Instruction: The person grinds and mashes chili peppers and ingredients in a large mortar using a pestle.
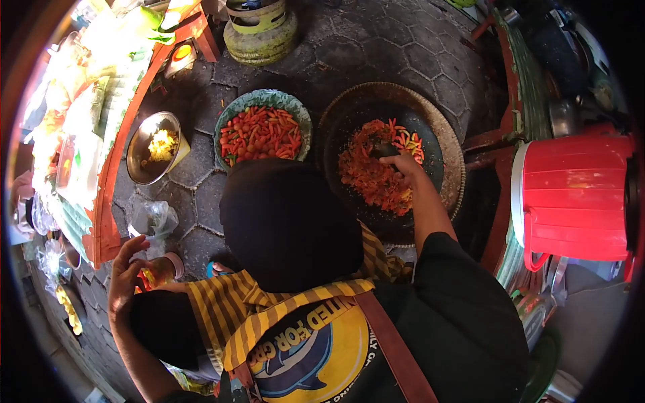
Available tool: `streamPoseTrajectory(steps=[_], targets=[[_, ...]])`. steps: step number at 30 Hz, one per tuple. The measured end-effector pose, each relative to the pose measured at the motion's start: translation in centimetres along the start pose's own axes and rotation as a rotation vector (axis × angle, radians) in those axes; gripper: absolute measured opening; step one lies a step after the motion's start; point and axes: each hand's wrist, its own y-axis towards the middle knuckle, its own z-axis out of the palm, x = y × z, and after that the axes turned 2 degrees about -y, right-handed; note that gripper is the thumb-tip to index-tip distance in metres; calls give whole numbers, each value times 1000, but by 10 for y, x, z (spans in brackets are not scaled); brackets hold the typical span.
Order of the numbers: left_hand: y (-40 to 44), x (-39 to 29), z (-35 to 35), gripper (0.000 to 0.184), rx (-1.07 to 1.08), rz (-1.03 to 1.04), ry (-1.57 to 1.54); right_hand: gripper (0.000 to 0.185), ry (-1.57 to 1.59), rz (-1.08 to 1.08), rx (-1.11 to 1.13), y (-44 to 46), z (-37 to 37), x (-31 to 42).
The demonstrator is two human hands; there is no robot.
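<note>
Gripping hand, head view: the right hand closes round a dark pestle, fingers wrapped over its top.
Dish: the pestle stands in crushed chillies in a wide dark dish, far right of centre; whole chillies lie at the mash's far right edge.
Tray: the dish sits on a round woven tray.
Left hand: this one is raised at the near left, fingers bent and parted; whether it touches the red pieces beside it, I cannot tell.
Basin: red chillies fill a green basin, left of the dish.
Bowl: yellow pieces lie in a metal bowl, farther left.
Jug: red, at right.
</note>
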Motion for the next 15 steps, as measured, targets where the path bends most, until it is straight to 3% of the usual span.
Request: streamPoseTrajectory(steps=[1,2,3,5,9,13,15], targets=[[-2,-1,2,49,-2,0,4,50,-108,-54,-43,-6,0,10],[-4,-2,4,49,-17,-5,-14,56,-230,-245,-201,22,-3,-7],[-5,-3,6,49,-30,-12,-32,56,-230,-238,-198,7,-5,4],[-8,-8,8,48,-40,-44,-14,58,-777,-414,-340,-46,-12,45],[-3,-6,6,48,-53,-60,-3,47,-1142,-350,-419,-25,24,18],[6,-7,8,49,-20,-21,12,41,-1175,-293,-419,36,49,-14],[10,-12,10,49,23,-11,26,43,-1227,-337,-44,61,9,9]])
